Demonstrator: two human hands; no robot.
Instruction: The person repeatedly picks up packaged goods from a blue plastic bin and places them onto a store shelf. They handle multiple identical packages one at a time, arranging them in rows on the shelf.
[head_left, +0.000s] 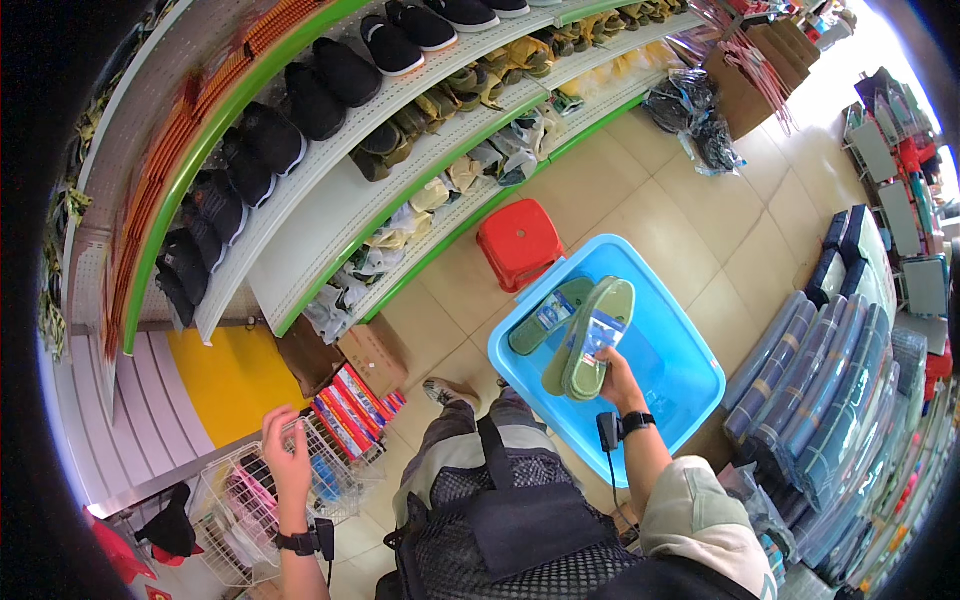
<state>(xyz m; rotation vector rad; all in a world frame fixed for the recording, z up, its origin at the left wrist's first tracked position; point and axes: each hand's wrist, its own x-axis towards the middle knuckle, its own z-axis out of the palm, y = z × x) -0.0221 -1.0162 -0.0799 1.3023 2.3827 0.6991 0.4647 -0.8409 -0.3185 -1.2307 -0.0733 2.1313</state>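
Note:
My right hand (618, 379) grips a stack of green insoles (600, 322) with a blue printed label, held over a large light-blue plastic tub (667, 360). Inside the tub, at its left side, lies another green insole pack (546, 321) with a similar label, partly covered by the held stack. My left hand (286, 442) is raised at the lower left with its fingers apart and nothing in them. Behind that hand is a white wire basket (240, 480) with small goods in it. Both wrists wear a black strap with a small device.
A red plastic stool (520, 241) touches or nearly touches the tub's far left side. Shelves of black shoes (315, 97) run along the left. Plastic-wrapped rolls (802, 397) are piled at the right. A cardboard box (371, 356) and boxed goods (352, 409) stand by the shelf end.

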